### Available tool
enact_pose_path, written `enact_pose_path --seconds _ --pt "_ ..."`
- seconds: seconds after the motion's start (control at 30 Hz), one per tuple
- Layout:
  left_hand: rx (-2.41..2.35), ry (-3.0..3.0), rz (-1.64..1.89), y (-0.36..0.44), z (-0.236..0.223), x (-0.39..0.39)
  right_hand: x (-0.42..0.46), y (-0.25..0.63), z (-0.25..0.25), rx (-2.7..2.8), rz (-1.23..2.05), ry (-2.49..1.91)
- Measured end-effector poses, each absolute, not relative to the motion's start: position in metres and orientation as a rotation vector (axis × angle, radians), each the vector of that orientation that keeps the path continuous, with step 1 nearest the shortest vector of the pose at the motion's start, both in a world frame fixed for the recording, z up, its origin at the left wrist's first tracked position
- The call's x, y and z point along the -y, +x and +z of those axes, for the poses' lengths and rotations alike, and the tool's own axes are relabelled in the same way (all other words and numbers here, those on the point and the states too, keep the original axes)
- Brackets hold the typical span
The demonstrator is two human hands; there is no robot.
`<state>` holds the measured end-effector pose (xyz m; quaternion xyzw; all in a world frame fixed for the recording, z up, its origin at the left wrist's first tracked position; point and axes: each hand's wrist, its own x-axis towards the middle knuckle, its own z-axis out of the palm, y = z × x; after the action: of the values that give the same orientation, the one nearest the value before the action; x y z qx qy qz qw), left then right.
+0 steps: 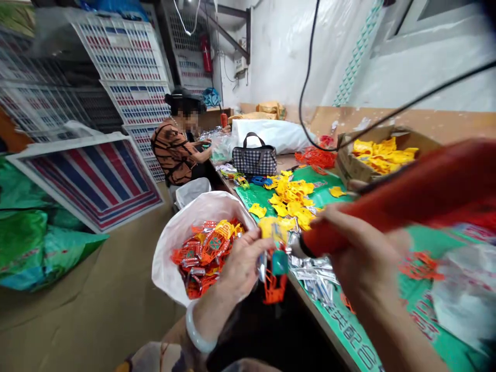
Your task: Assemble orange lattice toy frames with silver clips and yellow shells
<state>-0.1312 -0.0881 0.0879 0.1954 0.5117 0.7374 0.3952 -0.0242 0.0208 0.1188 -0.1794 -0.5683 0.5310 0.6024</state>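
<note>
Between the fingers of my left hand (242,261) is a small plastic toy car body (274,271), with an orange frame, a teal piece and a yellow shell. My right hand (360,248) is wrapped round a red corded electric screwdriver (403,188), blurred by motion. Its dark tip points at the toy, but whether it touches cannot be made out. Left of my left hand, a white sack (170,258) holds many orange and yellow toy bodies (209,248). Yellow shells (292,196) and silvery strips (315,279) lie on the bench beside the toy.
A cardboard box (349,160) of yellow parts stands at the back right. A checked bag (253,159) sits on the green-covered bench (352,330). Beyond it a person (176,147) sits working. Stacked crates (120,57) rise at left. A black cable (310,77) hangs ahead.
</note>
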Motion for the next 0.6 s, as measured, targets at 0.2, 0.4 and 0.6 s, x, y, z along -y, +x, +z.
enact_pose_path --seconds 0.2,0.4,0.6 --pt "-1.881 0.751 1.944 -0.205 0.061 0.095 -0.019 -0.097 0.137 1.177 1.402 -0.479" --pt "-2.428 1.051 1.46 -0.226 0.024 0.069 -0.032 -0.07 0.121 1.135 1.301 -0.521" --pt "-2.759 1.238 0.689 -0.217 -0.011 0.082 -0.045 -0.018 0.121 1.094 1.239 -0.589"
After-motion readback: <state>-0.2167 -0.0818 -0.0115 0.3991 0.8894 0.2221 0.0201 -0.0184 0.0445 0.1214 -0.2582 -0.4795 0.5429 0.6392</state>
